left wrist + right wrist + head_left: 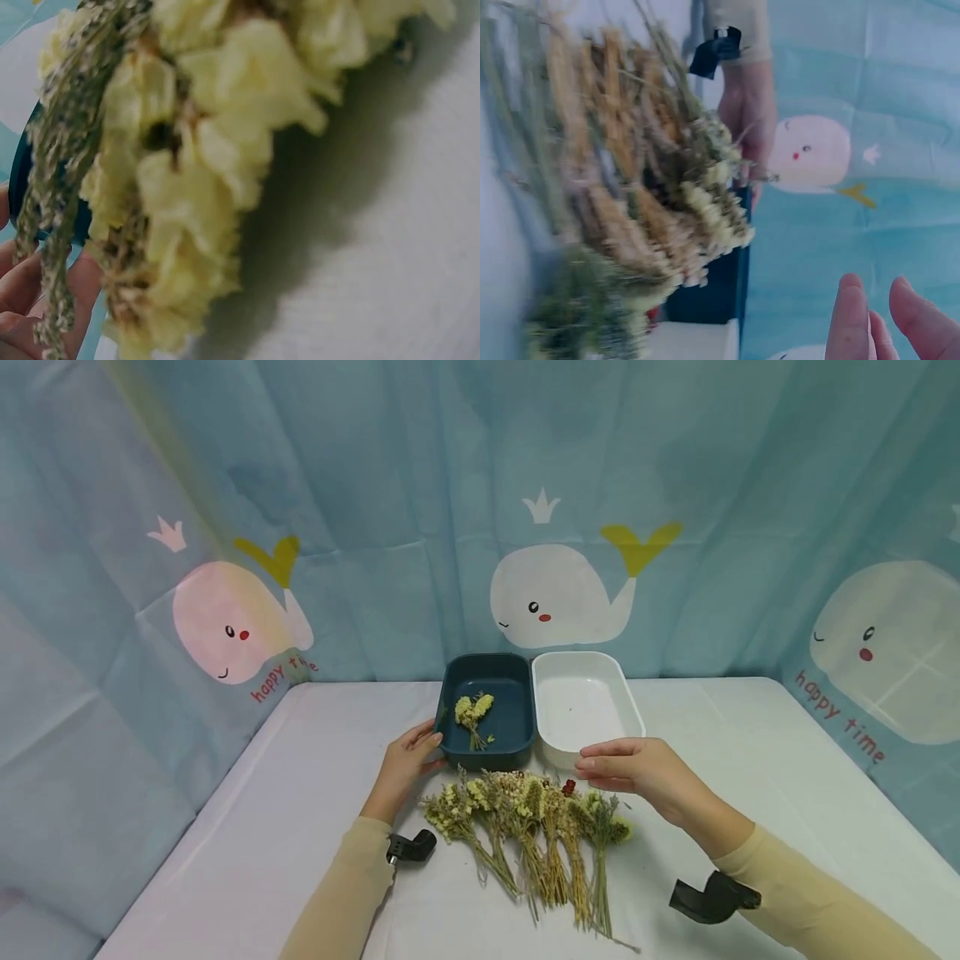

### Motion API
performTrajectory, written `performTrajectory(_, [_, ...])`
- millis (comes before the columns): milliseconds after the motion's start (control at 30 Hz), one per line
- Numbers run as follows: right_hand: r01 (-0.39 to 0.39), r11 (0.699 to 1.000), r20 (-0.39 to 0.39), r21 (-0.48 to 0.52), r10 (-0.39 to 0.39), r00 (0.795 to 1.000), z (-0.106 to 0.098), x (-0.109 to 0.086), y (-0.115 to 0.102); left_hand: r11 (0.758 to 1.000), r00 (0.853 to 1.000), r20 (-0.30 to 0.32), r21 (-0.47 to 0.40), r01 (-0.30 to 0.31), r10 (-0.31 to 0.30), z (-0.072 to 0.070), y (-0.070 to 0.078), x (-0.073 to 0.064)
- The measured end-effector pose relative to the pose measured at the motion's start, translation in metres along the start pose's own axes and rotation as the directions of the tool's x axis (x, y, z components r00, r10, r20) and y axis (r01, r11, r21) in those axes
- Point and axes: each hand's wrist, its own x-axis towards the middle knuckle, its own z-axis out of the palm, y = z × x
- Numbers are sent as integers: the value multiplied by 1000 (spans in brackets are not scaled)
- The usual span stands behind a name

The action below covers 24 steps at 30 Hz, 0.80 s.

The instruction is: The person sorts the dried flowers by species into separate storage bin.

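Note:
At the left front corner of a dark blue bin (pixel 487 753), my left hand (pixel 401 768) grips the rim. Inside that bin lies a small bunch of yellow dried flowers (pixel 471 710). My right hand (pixel 637 768) hovers by the front right of a white bin (pixel 551 752), fingers extended and holding nothing. In the right wrist view its fingertips (pixel 849 315) are apart from everything. Several dried flower bunches (pixel 525 827) lie in a row before the bins, heads toward them and stems toward me. Yellow blooms (pixel 202 165) cover much of the left wrist view, partly hiding the left hand.
The bins stand side by side near the back edge of a white-covered table (pixel 315 793). Behind it hangs a light blue curtain (pixel 390 585) printed with whales. A small yellow fragment (pixel 491 739) lies in the blue bin.

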Motion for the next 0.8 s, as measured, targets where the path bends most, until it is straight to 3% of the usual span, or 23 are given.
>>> performTrajectory(400, [-62, 984, 66, 170, 52, 997, -16, -20, 41, 1000, 1000, -18, 3, 13, -13, 0, -3, -1])
performTrajectory(800, [-104, 986, 44, 130, 99, 994, -24, -34, 67, 999, 999, -17, -3, 32, -32, 1, -1, 3])
